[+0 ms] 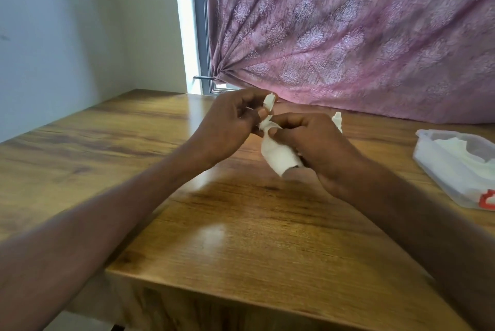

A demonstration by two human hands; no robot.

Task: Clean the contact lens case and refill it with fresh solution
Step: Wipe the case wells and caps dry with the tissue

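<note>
A: Head view, status?
B: Left hand [227, 121] pinches a white lens case [269, 102] above the wooden table [241, 223], near the far edge. Right hand [308, 140] grips a tissue [278, 155] at the case.
A: Case axis?
B: Can't tell, mostly hidden. Tissue hangs down toward the camera. Tissue pack [452, 167] at right.

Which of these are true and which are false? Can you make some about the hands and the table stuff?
1. Both hands, left hand and right hand, hold a white tissue. True.
2. The curtain is green. False: it is pink-purple.
3. A plastic tissue pack lies on the wooden table. True.
4. The white bottle stands left of the hands. False: it shows behind the right hand.
</note>
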